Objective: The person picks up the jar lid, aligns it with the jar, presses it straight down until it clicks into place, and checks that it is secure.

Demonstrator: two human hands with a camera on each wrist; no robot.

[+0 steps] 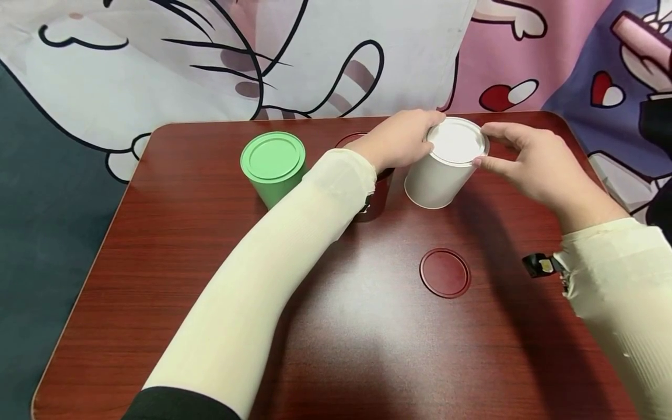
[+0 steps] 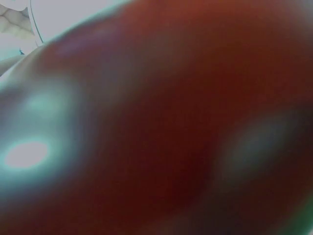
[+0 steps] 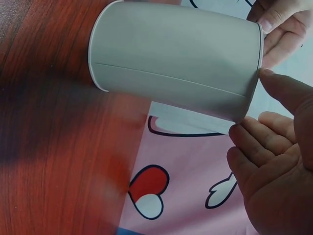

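A white canister stands on the table with its white lid on top. My left hand pinches the lid's left rim, thumb in front and fingers toward the back. On the opposite side, the thumb and fingertips of my right hand pinch the right rim. The right wrist view has the canister sideways, with both hands at its lid end. Under my left wrist is a dark red canister, partly hidden; its blurred side fills most of the left wrist view.
A green canister with a green lid stands left of the dark red one. A round dark red lid lies flat in front of the white canister. Behind the brown table hangs a cartoon-printed cloth.
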